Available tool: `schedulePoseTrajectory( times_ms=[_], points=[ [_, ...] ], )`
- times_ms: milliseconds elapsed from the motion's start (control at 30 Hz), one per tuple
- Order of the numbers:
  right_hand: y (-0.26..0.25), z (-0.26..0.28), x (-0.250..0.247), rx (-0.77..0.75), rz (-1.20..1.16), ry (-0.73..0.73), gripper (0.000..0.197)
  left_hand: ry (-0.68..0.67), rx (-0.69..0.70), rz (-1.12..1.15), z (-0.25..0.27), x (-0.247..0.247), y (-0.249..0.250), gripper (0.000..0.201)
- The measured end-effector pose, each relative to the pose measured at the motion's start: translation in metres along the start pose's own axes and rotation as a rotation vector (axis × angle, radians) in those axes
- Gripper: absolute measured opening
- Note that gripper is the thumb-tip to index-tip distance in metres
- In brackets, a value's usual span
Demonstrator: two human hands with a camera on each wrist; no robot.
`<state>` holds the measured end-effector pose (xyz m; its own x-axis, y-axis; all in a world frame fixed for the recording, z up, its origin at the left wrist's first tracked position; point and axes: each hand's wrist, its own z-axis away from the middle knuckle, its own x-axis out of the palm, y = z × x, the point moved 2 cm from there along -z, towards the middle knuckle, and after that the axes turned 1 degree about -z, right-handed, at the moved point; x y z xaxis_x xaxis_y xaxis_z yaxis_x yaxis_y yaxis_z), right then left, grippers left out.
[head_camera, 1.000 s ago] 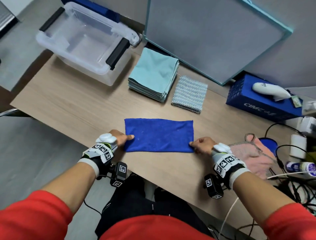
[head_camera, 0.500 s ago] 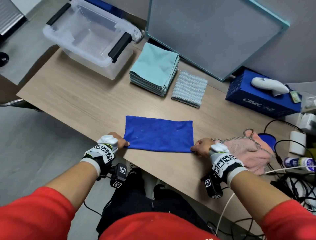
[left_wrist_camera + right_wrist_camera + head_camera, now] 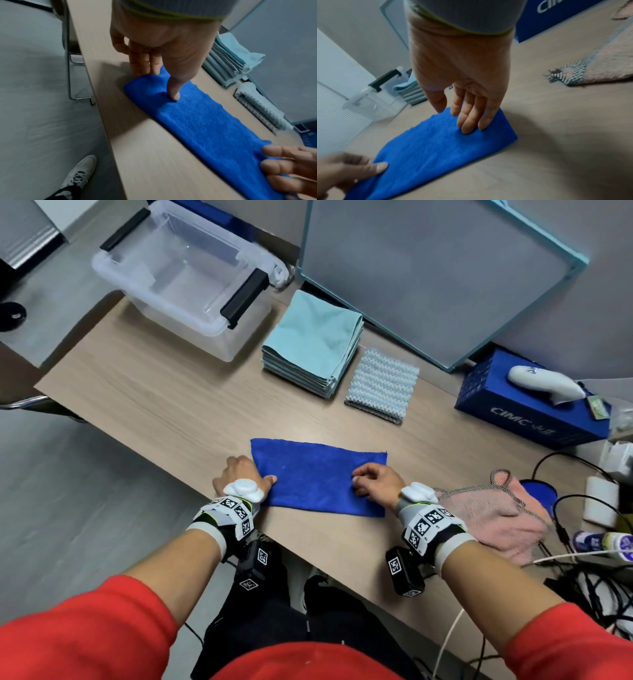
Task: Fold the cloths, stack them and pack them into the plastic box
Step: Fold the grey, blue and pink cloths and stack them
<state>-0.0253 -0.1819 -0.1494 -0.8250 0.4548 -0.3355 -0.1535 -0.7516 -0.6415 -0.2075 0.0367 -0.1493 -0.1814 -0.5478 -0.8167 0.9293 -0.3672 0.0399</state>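
The blue cloth (image 3: 317,477) lies flat on the table (image 3: 171,405), folded into a long strip near the front edge. The left hand (image 3: 239,474) pinches its left end, thumb on top. The right hand (image 3: 376,479) presses straight fingers on its right end.

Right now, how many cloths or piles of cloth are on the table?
4: blue cloth under both hands, teal stack beside the plastic box, zigzag cloth right of it, pink cloth far right.
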Motion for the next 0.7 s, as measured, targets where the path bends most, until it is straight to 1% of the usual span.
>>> schedulePoseTrajectory(
  times_ms=[67,100,133,200,267,333,367,400,467,500,533,600,633,667,700],
  points=[
    [0.006,-0.003,0.003,-0.017,0.035,0.027,0.014,-0.041,-0.014,-0.009,0.002,-0.002,0.005,0.041],
    [0.009,-0.004,0.003,-0.021,0.041,0.049,0.014,-0.063,-0.024,0.035,0.001,-0.004,0.006,0.033],
    [0.011,-0.004,0.003,-0.021,0.049,0.067,0.014,-0.08,-0.026,0.118,0.0,-0.005,0.007,0.026],
    [0.013,-0.003,0.004,-0.039,0.071,0.094,0.015,-0.122,-0.02,0.383,-0.001,-0.004,0.009,0.018],
    [0.014,-0.004,0.005,-0.038,0.107,0.093,0.012,-0.125,-0.022,0.612,0.002,-0.006,0.013,0.02],
    [0.013,-0.005,0.006,-0.014,0.167,0.053,0.01,-0.121,0.012,0.706,0.009,-0.012,0.021,0.022],
    [0.009,-0.006,0.007,-0.015,0.168,0.037,0.013,-0.126,0.051,0.726,0.013,-0.016,0.026,0.024],
    [0.002,-0.005,0.009,-0.024,0.119,0.019,0.019,-0.138,0.1,0.755,0.018,-0.019,0.034,0.026],
    [-0.016,0.002,0.016,-0.055,-0.092,-0.028,0.03,-0.168,0.215,0.793,0.028,-0.021,0.05,0.034],
    [-0.026,0.006,0.02,-0.049,-0.197,-0.072,0.032,-0.188,0.289,0.788,0.034,-0.021,0.059,0.037],
    [-0.035,0.011,0.021,-0.018,-0.261,-0.117,0.035,-0.227,0.365,0.771,0.041,-0.02,0.07,0.039],
    [-0.043,0.015,0.021,0.022,-0.321,-0.154,0.045,-0.377,0.487,0.751,0.057,-0.018,0.09,0.038],
    [-0.044,0.012,0.022,0.017,-0.335,-0.162,0.052,-0.462,0.516,0.749,0.063,-0.018,0.098,0.035],
    [-0.041,0.011,0.022,0.027,-0.332,-0.136,0.062,-0.538,0.517,0.749,0.066,-0.019,0.103,0.029],
    [-0.033,0.005,0.02,0.041,-0.325,-0.068,0.073,-0.594,0.489,0.743,0.069,-0.019,0.107,0.023]
  ],
)
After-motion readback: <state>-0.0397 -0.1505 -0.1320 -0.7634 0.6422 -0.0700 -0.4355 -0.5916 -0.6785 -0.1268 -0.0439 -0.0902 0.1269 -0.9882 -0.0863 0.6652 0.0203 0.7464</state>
